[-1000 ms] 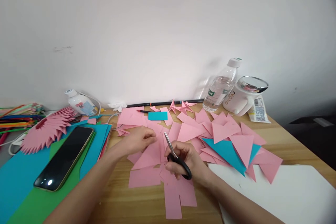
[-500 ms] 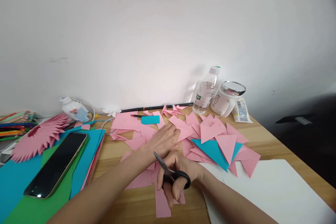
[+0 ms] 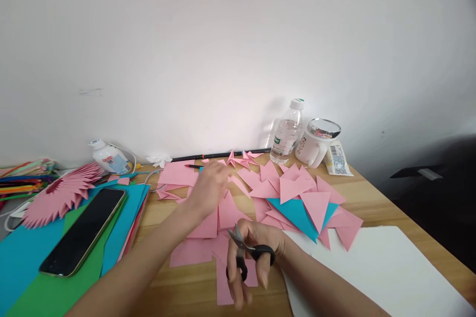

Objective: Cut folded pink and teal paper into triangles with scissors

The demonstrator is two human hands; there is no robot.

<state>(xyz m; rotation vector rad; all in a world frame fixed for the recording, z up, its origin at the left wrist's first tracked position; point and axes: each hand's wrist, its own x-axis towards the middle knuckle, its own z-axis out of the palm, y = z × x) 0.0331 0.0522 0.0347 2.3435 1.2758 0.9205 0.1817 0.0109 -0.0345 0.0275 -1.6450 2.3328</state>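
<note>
My right hand (image 3: pixel 253 252) is closed around a pair of black-handled scissors (image 3: pixel 240 247). A thumb and fingers sit in the loops, and the blades point up and left, a little spread. Beneath lie pink paper pieces (image 3: pixel 191 252) on the wooden table. My left hand (image 3: pixel 211 185) reaches over the pink paper near the back, hiding most of a small blue paper piece (image 3: pixel 201 170). Its fingers are smeared by motion, so whether they hold anything is unclear. To the right spreads a heap of pink triangles (image 3: pixel 293 185) with a blue triangle (image 3: pixel 295 213) among them.
At the back right stand a water bottle (image 3: pixel 286 133) and a white mug (image 3: pixel 314 146). A white sheet (image 3: pixel 364 262) covers the front right. On the left, a phone (image 3: pixel 84 233) rests on coloured paper, near a pink folded fan shape (image 3: pixel 61 195) and a white bottle (image 3: pixel 111 158).
My left hand has moved left and away from me, off the pink pieces towards the small blue paper. In my right hand the scissors have opened wider.
</note>
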